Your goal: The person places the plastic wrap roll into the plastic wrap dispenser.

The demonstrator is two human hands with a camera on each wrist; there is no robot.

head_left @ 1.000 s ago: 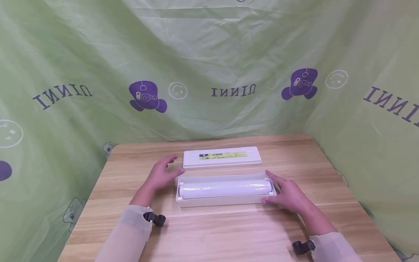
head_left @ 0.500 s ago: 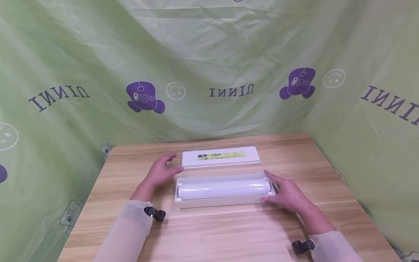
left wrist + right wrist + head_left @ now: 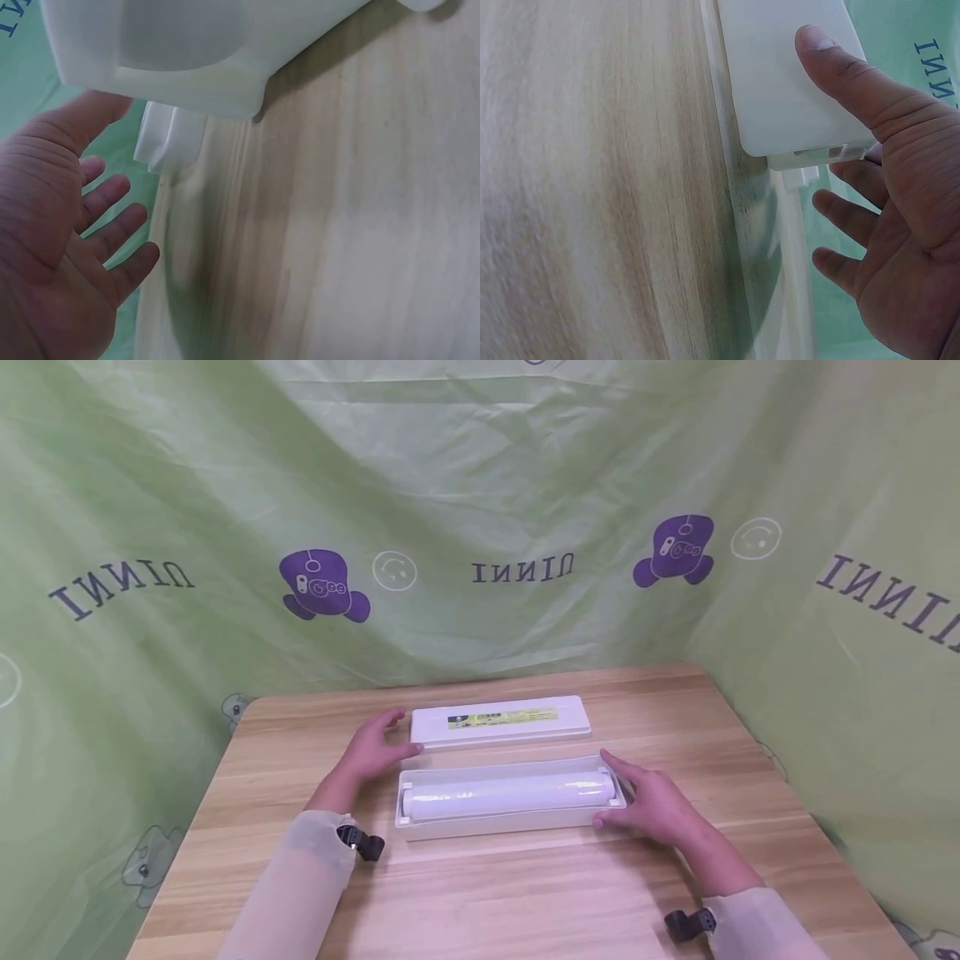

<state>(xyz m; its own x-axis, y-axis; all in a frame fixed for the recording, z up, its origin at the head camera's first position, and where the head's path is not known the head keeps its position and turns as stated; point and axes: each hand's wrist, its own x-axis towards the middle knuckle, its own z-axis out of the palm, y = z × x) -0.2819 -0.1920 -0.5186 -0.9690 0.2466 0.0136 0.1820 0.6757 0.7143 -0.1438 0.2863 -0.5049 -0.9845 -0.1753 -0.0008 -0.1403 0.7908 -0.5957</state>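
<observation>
A long white cling film box [image 3: 495, 824] lies lengthwise on the table with its top off. Inside it rests a wrapped roll of cling film [image 3: 510, 795]. My right hand [image 3: 651, 802] holds the box's right end, thumb on the near wall and index finger at the far corner. In the right wrist view the thumb lies on the box wall [image 3: 780, 75]. Behind the box lies its white lid [image 3: 502, 735] with a green-yellow label. My left hand [image 3: 367, 756] is at the lid's left end, thumb near its front corner, fingers spread; contact is unclear.
The wood-grain table [image 3: 487, 902] has its back edge against a green printed curtain [image 3: 420, 635], which also hangs along both sides. A small camera is strapped to each wrist.
My left hand has moved a little right, closer to the lid's left end. My right hand stays on the box, and the whole head view has shifted slightly.
</observation>
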